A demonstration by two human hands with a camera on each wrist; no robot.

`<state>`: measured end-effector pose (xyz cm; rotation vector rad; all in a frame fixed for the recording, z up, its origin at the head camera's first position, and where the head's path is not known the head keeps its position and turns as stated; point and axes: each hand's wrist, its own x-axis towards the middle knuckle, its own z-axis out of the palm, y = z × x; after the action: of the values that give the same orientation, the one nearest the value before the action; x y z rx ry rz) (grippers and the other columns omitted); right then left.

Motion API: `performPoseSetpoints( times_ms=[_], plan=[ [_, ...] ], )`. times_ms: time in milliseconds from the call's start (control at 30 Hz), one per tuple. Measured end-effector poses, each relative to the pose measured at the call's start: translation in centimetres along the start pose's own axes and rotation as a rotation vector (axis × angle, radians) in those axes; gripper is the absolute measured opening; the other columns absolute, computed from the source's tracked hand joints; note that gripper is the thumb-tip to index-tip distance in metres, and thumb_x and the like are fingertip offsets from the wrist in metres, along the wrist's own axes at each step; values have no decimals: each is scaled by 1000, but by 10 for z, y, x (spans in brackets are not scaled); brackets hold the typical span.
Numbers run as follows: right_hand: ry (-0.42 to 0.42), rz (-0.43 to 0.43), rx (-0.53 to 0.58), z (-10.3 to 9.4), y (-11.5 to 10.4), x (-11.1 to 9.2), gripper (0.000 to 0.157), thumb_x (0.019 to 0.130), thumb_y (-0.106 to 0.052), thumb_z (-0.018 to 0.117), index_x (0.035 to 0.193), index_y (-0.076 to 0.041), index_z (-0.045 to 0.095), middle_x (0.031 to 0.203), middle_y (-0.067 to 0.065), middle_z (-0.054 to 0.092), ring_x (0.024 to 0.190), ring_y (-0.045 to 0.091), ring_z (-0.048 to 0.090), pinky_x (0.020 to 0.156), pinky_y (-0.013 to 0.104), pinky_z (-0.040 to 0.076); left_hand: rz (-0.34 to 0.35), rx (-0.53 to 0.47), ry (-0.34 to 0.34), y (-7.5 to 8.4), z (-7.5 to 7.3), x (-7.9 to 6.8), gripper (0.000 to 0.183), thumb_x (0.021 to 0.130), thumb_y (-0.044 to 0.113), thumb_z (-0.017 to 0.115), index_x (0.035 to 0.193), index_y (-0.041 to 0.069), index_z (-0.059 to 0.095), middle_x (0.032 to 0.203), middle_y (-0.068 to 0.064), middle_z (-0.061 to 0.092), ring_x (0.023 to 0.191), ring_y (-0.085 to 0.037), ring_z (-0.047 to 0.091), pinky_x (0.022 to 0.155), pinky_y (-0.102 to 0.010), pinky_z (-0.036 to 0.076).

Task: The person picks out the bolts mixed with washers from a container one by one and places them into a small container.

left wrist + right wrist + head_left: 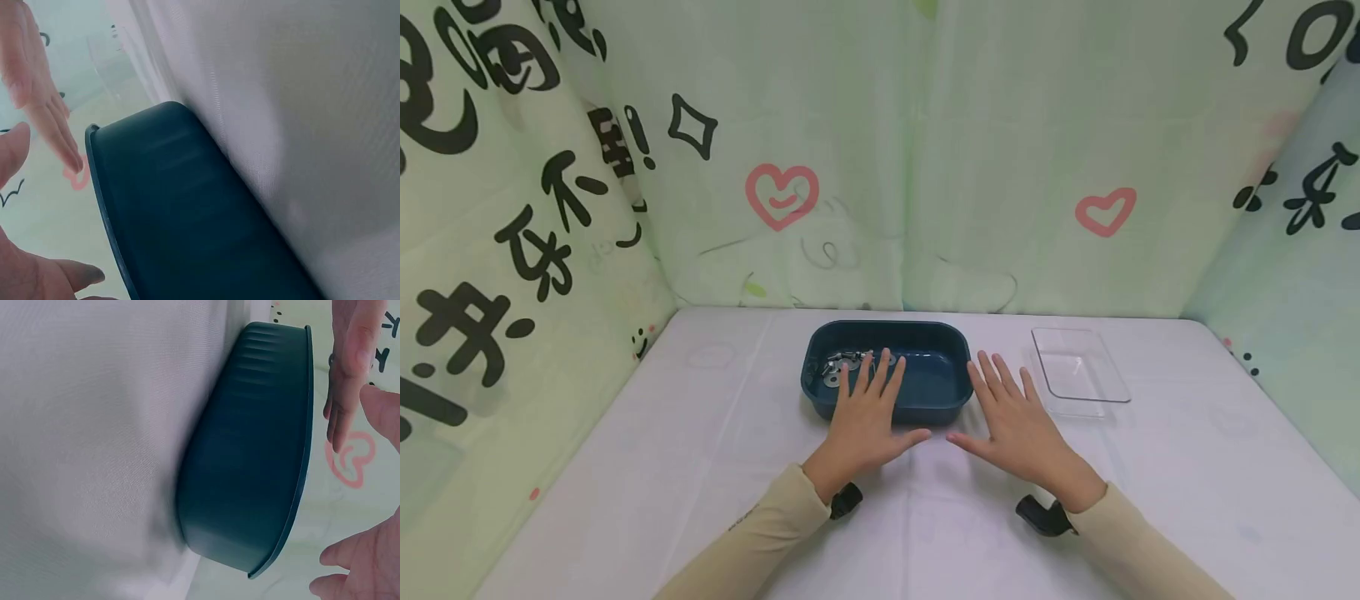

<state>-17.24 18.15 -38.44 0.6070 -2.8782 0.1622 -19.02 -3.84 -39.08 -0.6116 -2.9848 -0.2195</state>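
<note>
Metal pieces partly behind left fingers

Pale green curtain: hangs behind white tablecloth; bears two red heart outlines, one black four-pointed star outline. Black characters: at left.

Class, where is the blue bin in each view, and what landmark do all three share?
Head: the bin is just below centre.
Left wrist: lower middle, cut off by the bottom edge.
Right wrist: just right of centre, filling most of the height.
Shared landmark: the white table.
</note>
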Motion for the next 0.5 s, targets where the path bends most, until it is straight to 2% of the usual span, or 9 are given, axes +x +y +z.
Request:
performPoseSetpoints(
  times_ms=[200, 500],
  plan=[
    [-4, -6, -3, 2, 2, 6, 98, 80, -58, 61, 147, 2, 22, 155, 22, 17, 143, 39, 15, 113, 65, 14, 14, 18, 2, -6, -1, 4, 99, 81, 73, 46, 152, 17, 9, 160, -7, 4, 147, -31, 5, 117, -59, 5],
    [-21, -19, 8, -2, 5, 20, 96, 83, -58, 58, 148, 0, 19, 156, 20, 15, 144, 38, 13, 114, 62, 13, 74, 74, 65, -26, -5, 8, 96, 83, 72, 44, 152, 16, 9, 159, -9, 7, 147, -31, 9, 118, -58, 9]
  ],
)
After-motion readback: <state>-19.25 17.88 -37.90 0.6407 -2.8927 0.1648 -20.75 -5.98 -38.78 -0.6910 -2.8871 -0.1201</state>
